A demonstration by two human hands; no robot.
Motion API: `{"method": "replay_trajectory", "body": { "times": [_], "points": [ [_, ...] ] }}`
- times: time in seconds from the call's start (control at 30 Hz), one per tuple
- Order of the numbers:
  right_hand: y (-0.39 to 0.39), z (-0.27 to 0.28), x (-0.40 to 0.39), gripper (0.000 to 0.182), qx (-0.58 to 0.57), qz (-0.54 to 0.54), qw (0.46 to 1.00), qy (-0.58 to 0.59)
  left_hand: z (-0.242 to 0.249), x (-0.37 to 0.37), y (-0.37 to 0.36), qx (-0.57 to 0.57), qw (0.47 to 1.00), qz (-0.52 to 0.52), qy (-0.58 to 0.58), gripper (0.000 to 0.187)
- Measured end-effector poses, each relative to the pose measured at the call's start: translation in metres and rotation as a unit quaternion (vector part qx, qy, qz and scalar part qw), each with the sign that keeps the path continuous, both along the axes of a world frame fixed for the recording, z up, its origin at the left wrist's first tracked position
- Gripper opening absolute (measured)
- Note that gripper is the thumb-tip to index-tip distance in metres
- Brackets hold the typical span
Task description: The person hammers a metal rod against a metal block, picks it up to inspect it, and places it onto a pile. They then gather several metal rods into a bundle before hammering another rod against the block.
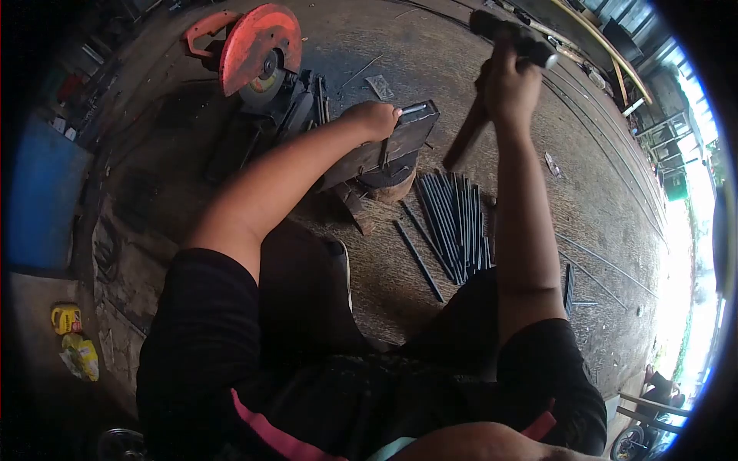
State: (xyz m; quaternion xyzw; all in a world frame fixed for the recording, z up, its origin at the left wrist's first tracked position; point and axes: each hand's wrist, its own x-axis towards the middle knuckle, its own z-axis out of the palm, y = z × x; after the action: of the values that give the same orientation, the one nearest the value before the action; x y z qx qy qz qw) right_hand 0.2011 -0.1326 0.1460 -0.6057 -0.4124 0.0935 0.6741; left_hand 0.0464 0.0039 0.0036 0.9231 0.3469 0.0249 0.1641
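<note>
My right hand (513, 91) is raised and wrapped round a hammer (467, 137). The dark head of the hammer is above my fist, and its wooden handle slants down to the left. My left hand (372, 121) is closed on a short metal rod (416, 109), whose bare end lies along the top of a dark steel block (413, 132). Under the block is a round wooden stump (393, 187). A fanned pile of dark metal rods (453, 223) lies on the floor just right of the stump, a few of them apart from the rest.
A cut-off saw with an orange guard (261, 48) stands at the far left, close beyond my left forearm. Long thin bars (607, 131) run along the floor at right. A blue panel (44, 192) and a yellow container (67, 318) are at far left.
</note>
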Motion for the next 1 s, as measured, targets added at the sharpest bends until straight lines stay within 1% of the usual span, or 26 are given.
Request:
{"method": "replay_trajectory", "body": {
  "times": [0.07, 0.1, 0.13, 0.17, 0.2, 0.23, 0.27, 0.33, 0.37, 0.4, 0.47, 0.5, 0.53, 0.57, 0.6, 0.63, 0.67, 0.7, 0.77, 0.8, 0.83, 0.87, 0.9, 0.93, 0.97, 1.0],
  "points": [
    [0.027, -0.051, 0.01, 0.047, -0.065, -0.056, 0.993, -0.084, 0.0, 0.004, 0.003, -0.012, 1.0, -0.002, 0.012, 0.046],
    [0.038, -0.087, 0.012, 0.05, -0.218, -0.03, 0.962, -0.163, 0.001, 0.007, 0.005, -0.022, 0.999, -0.004, 0.023, 0.046],
    [0.045, -0.108, 0.013, 0.053, -0.363, -0.002, 0.901, -0.238, -0.004, 0.011, 0.008, -0.02, 1.0, -0.006, 0.023, 0.046],
    [0.043, -0.102, 0.009, 0.053, -0.357, -0.005, 0.903, -0.237, -0.013, 0.014, 0.016, 0.008, 0.997, -0.043, 0.066, 0.047],
    [0.036, -0.092, 0.004, 0.056, -0.371, 0.017, 0.913, -0.171, -0.02, 0.018, 0.027, 0.037, 0.99, -0.079, 0.109, 0.049],
    [0.028, -0.086, 0.002, 0.059, -0.39, 0.04, 0.914, -0.102, -0.021, 0.017, 0.025, 0.064, 0.99, -0.111, 0.065, 0.05],
    [0.029, -0.08, 0.006, 0.059, -0.389, 0.039, 0.915, -0.099, -0.02, 0.018, 0.025, 0.065, 0.989, -0.113, 0.068, 0.05],
    [0.033, -0.064, 0.016, 0.056, -0.262, -0.013, 0.952, -0.156, 0.017, 0.012, 0.003, -0.094, 0.993, 0.004, 0.068, 0.056],
    [0.024, -0.039, 0.008, 0.051, -0.197, -0.01, 0.974, -0.109, 0.022, 0.01, 0.0, -0.095, 0.993, 0.006, 0.069, 0.056],
    [0.011, -0.011, -0.003, 0.047, -0.132, -0.005, 0.989, -0.061, 0.023, 0.007, -0.001, -0.112, 0.993, 0.02, 0.042, 0.059],
    [-0.001, 0.011, -0.007, 0.04, -0.051, -0.015, 0.995, -0.084, 0.025, 0.005, -0.003, -0.134, 0.99, 0.035, 0.017, 0.062],
    [-0.007, 0.018, -0.017, 0.037, -0.048, -0.022, 0.998, -0.034, 0.027, 0.006, -0.002, -0.158, 0.985, 0.056, 0.046, 0.064],
    [0.001, 0.004, -0.012, 0.037, -0.05, -0.021, 0.998, -0.033, 0.029, 0.007, -0.001, -0.182, 0.978, 0.076, 0.075, 0.066],
    [0.015, -0.025, -0.001, 0.037, -0.08, -0.057, 0.989, -0.11, 0.03, 0.006, -0.001, -0.182, 0.977, 0.076, 0.075, 0.066],
    [0.021, -0.056, 0.005, 0.038, -0.11, -0.094, 0.972, -0.187, 0.032, 0.004, -0.002, -0.219, 0.969, 0.086, 0.069, 0.066],
    [0.02, -0.091, 0.002, 0.038, -0.19, -0.065, 0.954, -0.222, 0.035, 0.004, -0.005, -0.254, 0.961, 0.093, 0.061, 0.065],
    [0.022, -0.106, 0.003, 0.037, -0.26, -0.04, 0.929, -0.26, 0.038, 0.006, -0.006, -0.247, 0.964, 0.088, 0.053, 0.065],
    [0.025, -0.092, 0.01, 0.037, -0.246, -0.05, 0.93, -0.267, 0.042, 0.007, -0.006, -0.24, 0.965, 0.081, 0.069, 0.066],
    [0.02, -0.087, 0.016, 0.042, -0.364, 0.018, 0.924, -0.118, 0.04, 0.003, -0.003, -0.251, 0.961, 0.067, 0.09, 0.064],
    [0.021, -0.082, 0.021, 0.045, -0.319, -0.01, 0.94, -0.116, 0.038, 0.004, -0.002, -0.252, 0.961, 0.067, 0.092, 0.064],
    [0.022, -0.071, 0.026, 0.048, -0.274, -0.038, 0.954, -0.113, 0.034, 0.007, 0.0, -0.268, 0.955, 0.095, 0.08, 0.063],
    [0.016, -0.046, 0.022, 0.05, -0.203, -0.031, 0.978, -0.045, 0.028, 0.008, 0.002, -0.286, 0.948, 0.124, 0.069, 0.062],
    [0.007, -0.02, 0.017, 0.05, -0.12, -0.042, 0.991, -0.03, 0.025, 0.007, 0.006, -0.282, 0.951, 0.113, 0.065, 0.059],
    [-0.003, 0.002, 0.012, 0.052, -0.055, -0.015, 0.998, -0.018, 0.025, 0.006, 0.005, -0.283, 0.95, 0.116, 0.066, 0.059],
    [-0.016, 0.022, 0.002, 0.042, -0.019, -0.019, 0.999, -0.03, 0.029, 0.006, 0.003, -0.28, 0.951, 0.114, 0.065, 0.059],
    [-0.019, 0.026, 0.002, 0.043, 0.033, -0.009, 0.999, -0.018, 0.029, 0.006, 0.003, -0.275, 0.953, 0.111, 0.063, 0.059]
  ]
}}
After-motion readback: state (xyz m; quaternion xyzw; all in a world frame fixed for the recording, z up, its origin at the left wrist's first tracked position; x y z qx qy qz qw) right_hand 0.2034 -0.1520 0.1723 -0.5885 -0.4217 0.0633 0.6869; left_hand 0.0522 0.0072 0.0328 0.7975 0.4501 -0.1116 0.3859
